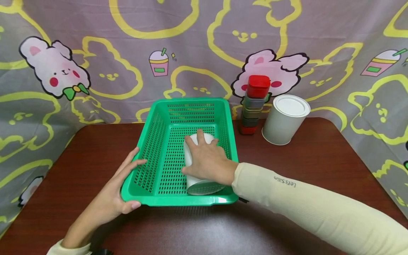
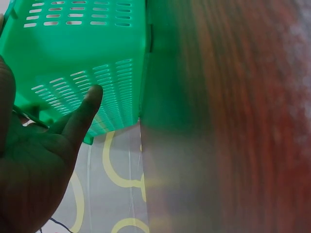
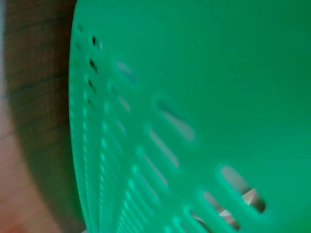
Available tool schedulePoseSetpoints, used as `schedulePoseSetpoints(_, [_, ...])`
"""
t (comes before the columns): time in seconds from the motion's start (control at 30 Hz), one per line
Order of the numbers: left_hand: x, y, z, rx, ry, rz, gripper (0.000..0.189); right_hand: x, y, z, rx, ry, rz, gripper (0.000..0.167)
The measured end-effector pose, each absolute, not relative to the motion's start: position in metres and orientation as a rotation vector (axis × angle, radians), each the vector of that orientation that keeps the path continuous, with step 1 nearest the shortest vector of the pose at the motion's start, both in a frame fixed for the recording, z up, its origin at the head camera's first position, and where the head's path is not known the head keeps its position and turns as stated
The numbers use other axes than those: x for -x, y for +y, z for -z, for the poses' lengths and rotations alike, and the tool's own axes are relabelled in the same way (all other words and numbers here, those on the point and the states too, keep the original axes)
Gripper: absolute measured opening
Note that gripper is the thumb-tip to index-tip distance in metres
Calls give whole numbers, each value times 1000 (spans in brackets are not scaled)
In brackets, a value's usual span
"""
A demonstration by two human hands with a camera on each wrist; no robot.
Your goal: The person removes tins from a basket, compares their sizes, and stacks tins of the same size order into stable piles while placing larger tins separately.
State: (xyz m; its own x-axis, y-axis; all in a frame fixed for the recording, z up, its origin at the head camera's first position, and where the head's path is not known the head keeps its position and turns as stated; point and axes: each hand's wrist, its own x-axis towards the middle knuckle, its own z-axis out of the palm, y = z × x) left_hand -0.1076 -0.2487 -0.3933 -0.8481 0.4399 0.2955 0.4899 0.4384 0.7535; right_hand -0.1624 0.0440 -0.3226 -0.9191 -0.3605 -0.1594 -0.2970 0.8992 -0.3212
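Observation:
A green slotted plastic basket (image 1: 165,141) stands on the table. At its near left corner my left hand (image 1: 114,194) holds the rim, fingers over the left edge and thumb by the front. In the left wrist view, a finger of that hand (image 2: 43,155) lies along the basket's outer wall (image 2: 73,46). Inside the basket, a white can (image 1: 205,187) lies on its side near the right wall. My right hand (image 1: 208,159) grips it from above with fingers spread around it. The right wrist view is filled by the basket wall (image 3: 233,87), which hides that hand.
To the basket's right stands a stack of small red and grey lidded containers (image 1: 254,104). Beside it is a second white can (image 1: 285,120) with a lid, upright. A patterned cloth (image 1: 191,42) hangs behind the brown table (image 1: 302,163).

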Motion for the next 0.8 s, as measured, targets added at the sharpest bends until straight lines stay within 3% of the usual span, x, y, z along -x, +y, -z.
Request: schedulePoseSetpoints(0.8, [106, -248, 393, 828, -2627, 1428, 95, 165, 51, 328, 461, 2793, 719, 99])
